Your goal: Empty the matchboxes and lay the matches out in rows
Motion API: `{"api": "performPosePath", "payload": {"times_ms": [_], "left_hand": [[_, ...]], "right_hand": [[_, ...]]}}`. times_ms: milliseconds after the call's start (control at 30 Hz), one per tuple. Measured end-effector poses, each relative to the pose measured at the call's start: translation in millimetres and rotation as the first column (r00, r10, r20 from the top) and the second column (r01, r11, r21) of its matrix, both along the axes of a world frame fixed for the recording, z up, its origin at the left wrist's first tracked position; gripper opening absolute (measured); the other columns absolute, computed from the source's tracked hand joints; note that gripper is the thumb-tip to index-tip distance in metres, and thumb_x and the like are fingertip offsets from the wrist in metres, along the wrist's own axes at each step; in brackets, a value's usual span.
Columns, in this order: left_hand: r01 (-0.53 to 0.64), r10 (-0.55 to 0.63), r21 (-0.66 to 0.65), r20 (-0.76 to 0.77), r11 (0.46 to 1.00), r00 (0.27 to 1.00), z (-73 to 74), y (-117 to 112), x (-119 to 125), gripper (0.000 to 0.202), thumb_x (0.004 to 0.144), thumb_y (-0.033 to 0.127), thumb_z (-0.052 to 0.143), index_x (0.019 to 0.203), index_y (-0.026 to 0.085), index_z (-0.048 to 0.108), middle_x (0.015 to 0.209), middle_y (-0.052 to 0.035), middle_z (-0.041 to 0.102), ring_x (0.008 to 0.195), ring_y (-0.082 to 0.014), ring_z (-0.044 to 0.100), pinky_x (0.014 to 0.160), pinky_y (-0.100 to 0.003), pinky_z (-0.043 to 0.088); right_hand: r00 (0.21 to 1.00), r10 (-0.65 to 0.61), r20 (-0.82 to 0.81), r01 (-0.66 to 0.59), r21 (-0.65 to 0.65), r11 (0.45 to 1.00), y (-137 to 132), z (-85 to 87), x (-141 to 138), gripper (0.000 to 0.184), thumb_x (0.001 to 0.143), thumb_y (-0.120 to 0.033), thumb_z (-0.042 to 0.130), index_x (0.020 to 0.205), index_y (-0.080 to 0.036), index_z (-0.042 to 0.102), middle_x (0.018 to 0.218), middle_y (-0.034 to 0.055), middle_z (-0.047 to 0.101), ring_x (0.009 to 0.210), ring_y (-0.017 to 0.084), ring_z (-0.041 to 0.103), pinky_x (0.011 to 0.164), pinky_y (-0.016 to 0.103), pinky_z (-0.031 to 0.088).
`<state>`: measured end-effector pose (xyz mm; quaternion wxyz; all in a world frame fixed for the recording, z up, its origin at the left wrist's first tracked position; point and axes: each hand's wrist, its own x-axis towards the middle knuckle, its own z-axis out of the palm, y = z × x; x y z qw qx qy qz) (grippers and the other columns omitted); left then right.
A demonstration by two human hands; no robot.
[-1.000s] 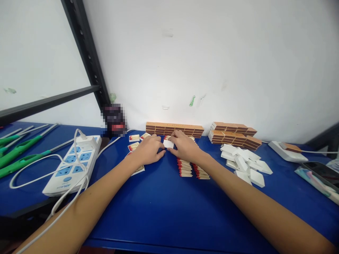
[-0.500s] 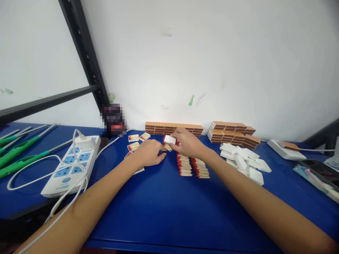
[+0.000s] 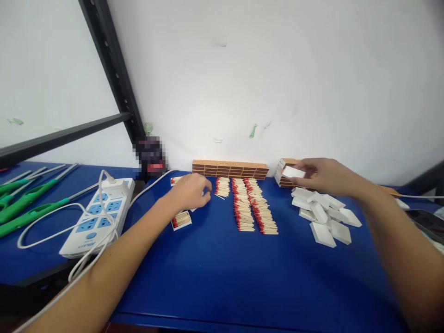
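My right hand (image 3: 321, 175) pinches a small white matchbox tray (image 3: 293, 172), bottom outward, above a pile of white trays (image 3: 319, 210). At the left, my left hand (image 3: 190, 192) is curled low over trays filled with red-headed matches (image 3: 181, 218). Its fingertips are partly hidden, and a bit of white shows by the thumb; what it grips, if anything, I cannot make out. Between the hands lie two long rows of loose matches (image 3: 262, 210) and a shorter bunch of matches (image 3: 222, 187).
A long stack of brown matchbox sleeves (image 3: 231, 169) lines the wall, with more sleeves (image 3: 285, 179) partly behind my right hand. At left are a white power strip (image 3: 100, 217) with cables and green long-necked lighters (image 3: 31, 194). A dark phone (image 3: 425, 222) lies far right.
My right hand has carried a white tray from the short bunch of matches over to the right, above the pile. The left hand has shifted slightly up and left over the filled trays.
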<state>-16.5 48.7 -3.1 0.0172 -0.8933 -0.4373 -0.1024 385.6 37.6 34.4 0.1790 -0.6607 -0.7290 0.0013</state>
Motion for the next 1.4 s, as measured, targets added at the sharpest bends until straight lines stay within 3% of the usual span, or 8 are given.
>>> {"api": "performPosePath", "payload": {"times_ms": [133,233,367,467,767,1000,1200,1400], "left_hand": [[-0.137,0.137,-0.014,-0.026,0.990,0.990,22.0,5.5,-22.6,0.021,0.085,0.035,0.066,0.091,0.022,0.081,0.097,-0.0063,0.079,0.087,-0.0253,0.071,0.070,-0.033,0.048],[-0.195,0.193,-0.032,-0.056,0.980,0.980,26.6,5.7,-30.0,0.031,0.085,0.049,0.069,0.090,0.021,0.079,0.095,-0.0076,0.078,0.083,-0.0250,0.070,0.064,-0.033,0.045],[-0.139,0.136,-0.197,-0.028,0.971,0.990,23.1,6.0,-33.3,0.046,0.076,0.059,0.078,0.101,0.021,0.078,0.099,-0.0061,0.077,0.082,-0.0235,0.070,0.063,-0.031,0.045],[-0.121,0.119,-0.162,-0.019,0.979,0.993,18.7,8.4,-34.6,0.047,0.081,0.056,0.074,0.110,0.019,0.077,0.108,-0.0088,0.077,0.090,-0.0252,0.071,0.070,-0.032,0.048],[-0.060,0.058,-0.070,-0.023,0.996,0.998,2.4,15.3,-28.1,0.036,0.091,0.051,0.064,0.100,0.020,0.079,0.101,-0.0086,0.079,0.091,-0.0253,0.072,0.077,-0.034,0.048],[-0.003,0.004,-0.119,0.015,0.993,1.000,1.9,4.1,-15.4,0.038,0.092,0.057,0.064,0.095,0.023,0.080,0.096,-0.0077,0.078,0.092,-0.0258,0.071,0.077,-0.034,0.048],[0.057,-0.056,-0.168,0.009,0.984,0.998,1.0,-8.4,0.2,0.033,0.086,0.052,0.077,0.101,0.023,0.079,0.096,-0.0058,0.076,0.096,-0.0266,0.067,0.078,-0.034,0.047],[0.117,-0.110,-0.143,0.057,0.983,0.992,-11.6,-7.5,5.6,0.031,0.094,0.049,0.072,0.105,0.021,0.078,0.104,-0.0087,0.073,0.101,-0.0271,0.066,0.080,-0.035,0.047]], "right_hand": [[0.992,-0.129,0.003,0.128,-0.137,0.982,-9.1,-9.6,47.2,0.022,0.089,-0.036,0.076,0.105,-0.022,0.074,0.093,0.0105,0.077,0.080,0.022,0.067,0.071,0.036,0.043],[0.985,-0.155,0.073,0.164,-0.147,0.975,-9.5,-11.7,56.6,0.015,0.088,-0.034,0.077,0.098,-0.023,0.074,0.090,0.0103,0.076,0.079,0.023,0.065,0.071,0.037,0.042],[0.988,-0.111,0.108,0.128,-0.175,0.976,-10.3,-11.1,43.8,0.024,0.089,-0.047,0.075,0.088,-0.023,0.072,0.089,0.0089,0.074,0.080,0.024,0.064,0.070,0.036,0.042],[0.991,-0.061,0.122,0.076,-0.122,0.990,-12.5,-11.3,29.0,0.027,0.094,-0.049,0.067,0.086,-0.022,0.071,0.089,0.0082,0.074,0.080,0.024,0.064,0.070,0.036,0.042],[0.997,0.024,0.078,-0.023,-0.017,1.000,-10.1,-17.7,13.9,0.029,0.093,-0.048,0.060,0.085,-0.022,0.071,0.088,0.0087,0.077,0.078,0.025,0.066,0.065,0.035,0.044],[0.995,0.053,0.084,-0.061,0.091,0.994,-9.2,-21.0,8.9,0.029,0.093,-0.045,0.056,0.084,-0.022,0.073,0.086,0.0075,0.077,0.078,0.025,0.068,0.065,0.035,0.045],[0.960,0.275,0.049,-0.279,0.144,0.949,-22.4,-25.7,-61.6,0.025,0.099,-0.035,0.055,0.091,-0.021,0.073,0.091,0.0076,0.076,0.082,0.023,0.067,0.071,0.034,0.045],[0.797,0.595,0.102,-0.601,0.057,0.797,-35.4,-43.6,-158.1,0.021,0.102,-0.030,0.062,0.112,-0.016,0.074,0.107,0.0124,0.074,0.107,0.028,0.063,0.093,0.040,0.050]]}}
